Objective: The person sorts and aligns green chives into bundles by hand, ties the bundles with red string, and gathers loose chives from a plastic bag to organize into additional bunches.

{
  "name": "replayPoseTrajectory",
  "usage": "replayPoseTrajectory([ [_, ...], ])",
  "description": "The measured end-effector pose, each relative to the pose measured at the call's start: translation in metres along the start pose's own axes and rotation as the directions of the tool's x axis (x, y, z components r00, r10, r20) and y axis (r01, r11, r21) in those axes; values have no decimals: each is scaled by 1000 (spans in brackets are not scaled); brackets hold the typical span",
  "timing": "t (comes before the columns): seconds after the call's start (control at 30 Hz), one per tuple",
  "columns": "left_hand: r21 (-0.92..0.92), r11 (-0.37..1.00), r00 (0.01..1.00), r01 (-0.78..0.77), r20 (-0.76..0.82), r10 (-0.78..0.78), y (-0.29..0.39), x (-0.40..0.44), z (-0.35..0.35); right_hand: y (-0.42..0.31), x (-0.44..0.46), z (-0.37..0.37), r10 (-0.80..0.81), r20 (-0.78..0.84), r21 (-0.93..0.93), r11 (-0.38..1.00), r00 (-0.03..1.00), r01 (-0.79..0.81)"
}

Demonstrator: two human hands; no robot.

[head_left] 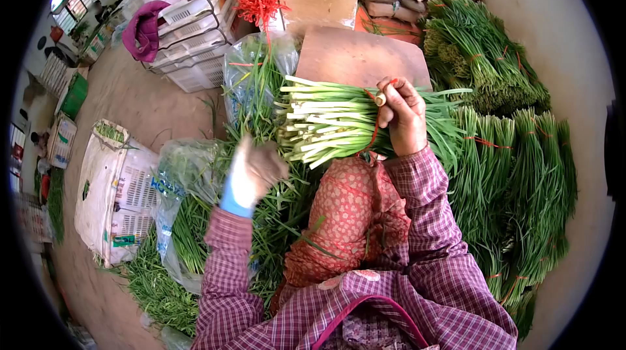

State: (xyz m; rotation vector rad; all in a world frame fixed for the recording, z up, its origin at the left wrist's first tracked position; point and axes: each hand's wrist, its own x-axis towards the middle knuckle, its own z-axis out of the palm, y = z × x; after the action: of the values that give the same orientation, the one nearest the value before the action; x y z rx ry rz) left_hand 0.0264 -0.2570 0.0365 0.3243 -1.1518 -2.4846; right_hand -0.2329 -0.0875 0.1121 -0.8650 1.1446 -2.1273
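Above our lap, bundle lies crosswise. Our right hand pinches red tie; left hand blurred near stems, finger state we cannot tell. We judge bundle light, stems crisp, leaves soft, bruisable; grip at tie.

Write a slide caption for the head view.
Right hand at the thin red tie around a bundle of long green, white-based stalks, blurred left hand beside their pale ends.
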Motion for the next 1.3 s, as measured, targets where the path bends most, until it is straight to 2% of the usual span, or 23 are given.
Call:
replayPoseTrajectory([
  [0.07, -234, 945, 958, 229, 226, -177, -44, 1, 37, -17, 0, 18, 2, 79, 134, 991, 997, -13],
  [0.1, -276, 911, 925, 307, 314, -216, -64, 7, 55, -20, -1, 27, -1, 83, 137, 991, 997, -10],
  [0.2, -373, 893, 890, 254, 452, -64, -74, 12, 114, -31, -5, 53, 15, 354, 365, 919, 935, -152],
  [0.23, -391, 895, 889, 213, 458, -12, -68, 16, 119, -34, -6, 56, 15, 413, 326, 931, 910, -164],
  [0.3, -408, 908, 920, 93, 385, 79, -54, 26, 115, -56, -15, 67, 37, 551, 37, 997, 834, -69],
  [0.33, -409, 912, 937, 19, 326, 127, -43, 33, 106, -68, -21, 69, 121, 619, -189, 982, 776, -3],
  [0.37, -392, 917, 951, -74, 249, 184, -31, 42, 93, -77, -26, 75, 178, 680, -284, 958, 712, 31],
  [0.43, -328, 910, 944, -254, 121, 307, -2, 65, 74, -76, -29, 70, 146, 731, -367, 908, 667, 204],
  [0.47, -292, 897, 927, -331, 79, 368, 13, 77, 68, -74, -36, 65, 281, 596, -397, 918, 752, -29],
  [0.5, -245, 883, 902, -400, 63, 426, 30, 89, 62, -69, -30, 56, 317, 527, -404, 910, 788, -95],
  [0.6, -131, 834, 827, -536, 115, 550, 75, 126, 48, -35, 3, 31, 380, 279, -72, 924, 882, -376],
  [0.67, -63, 826, 796, -560, 235, 558, 99, 145, 52, -30, 32, 24, 332, 226, -11, 941, 916, -339],
  [0.73, 22, 822, 776, -569, 345, 528, 116, 155, 67, -39, 58, 31, 248, 154, -100, 967, 957, -234],
  [0.77, 191, 774, 791, -604, 260, 553, 126, 155, 82, -52, 68, 37, 194, 152, -184, 969, 969, -165],
  [0.8, 280, 796, 819, -537, -51, 571, 131, 154, 119, -63, 77, 42, 120, 146, -239, 967, 982, -83],
  [0.83, 466, 615, 747, -636, 172, 642, 138, 160, 113, -71, 85, 45, 50, 145, -293, 956, 988, -5],
  [0.87, 556, 376, 630, -741, 386, 674, 145, 166, 108, -76, 90, 45, -57, 149, -287, 953, 987, 98],
  [0.9, 557, 460, 699, -692, 357, 619, 149, 163, 123, -82, 90, 47, -91, 131, -220, 968, 987, 118],
  [0.97, 549, 610, 817, -572, 309, 488, 153, 161, 156, -68, 95, 33, -182, 119, -292, 933, 976, 210],
  [1.03, 649, 658, 894, -382, 80, 440, 117, 172, 141, -27, 92, 4, -94, 24, -282, 955, 995, 97],
  [1.13, 702, 706, 919, -95, -211, 333, 63, 174, 96, 51, 74, -47, 120, -146, -169, 975, 982, -145],
  [1.23, 738, 675, 965, -13, -168, 202, 30, 157, 54, 73, 69, -63, 169, -109, -37, 984, 980, -174],
  [1.3, 770, 638, 993, 7, -82, 88, 18, 150, 47, 57, 61, -50, 205, -138, -61, 975, 969, -215],
])
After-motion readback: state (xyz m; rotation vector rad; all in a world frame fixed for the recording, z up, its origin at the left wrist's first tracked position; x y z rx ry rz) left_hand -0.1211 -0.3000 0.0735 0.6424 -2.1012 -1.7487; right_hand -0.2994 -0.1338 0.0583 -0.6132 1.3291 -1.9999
